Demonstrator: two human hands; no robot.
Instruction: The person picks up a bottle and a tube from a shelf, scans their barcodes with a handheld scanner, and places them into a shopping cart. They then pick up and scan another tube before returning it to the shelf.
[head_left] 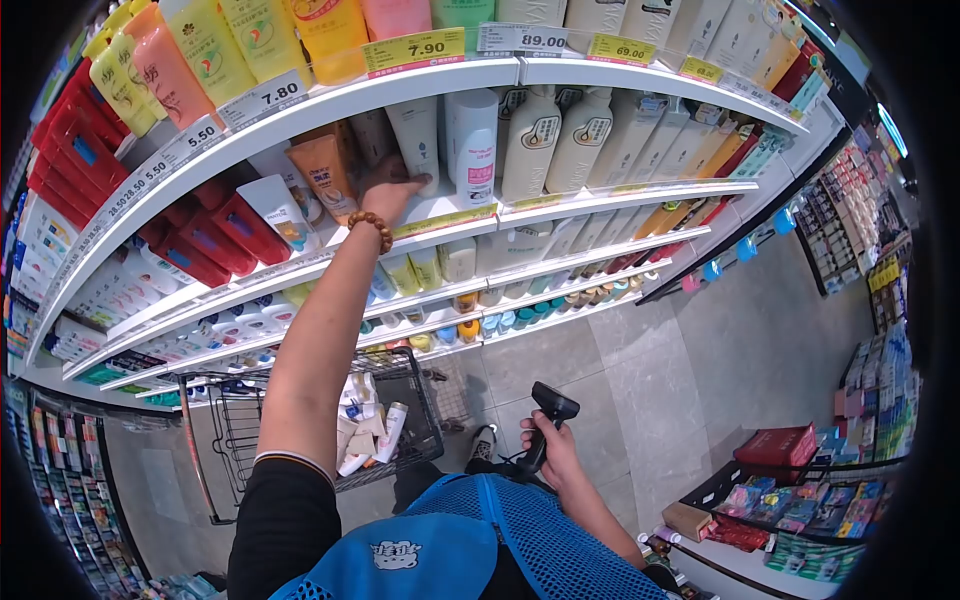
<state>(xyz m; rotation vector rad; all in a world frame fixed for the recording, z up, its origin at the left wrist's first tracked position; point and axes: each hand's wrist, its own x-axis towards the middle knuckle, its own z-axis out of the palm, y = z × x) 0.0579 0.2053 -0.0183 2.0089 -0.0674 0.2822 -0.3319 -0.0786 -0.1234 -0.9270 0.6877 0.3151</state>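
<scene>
My left hand (393, 195), with a beaded bracelet (371, 232) at the wrist, reaches into the second shelf from the top. Its thumb lies against the lower end of a white tube (414, 135); the other fingers are partly hidden, so I cannot tell whether they grip it. An orange tube (325, 175) stands just left of that hand, and a white bottle with a pink label (474, 145) to its right. Low over the floor, my right hand (556, 455) is closed around the handle of a black handheld scanner (546, 425).
Below my left forearm is a wire cart (428, 400) holding white bottles and boxes (370, 425). Curved shelves (300, 100) of bottles and price tags span the front. A black basket (700, 492) of packages stands at the lower right, beyond the tiled floor (590, 400).
</scene>
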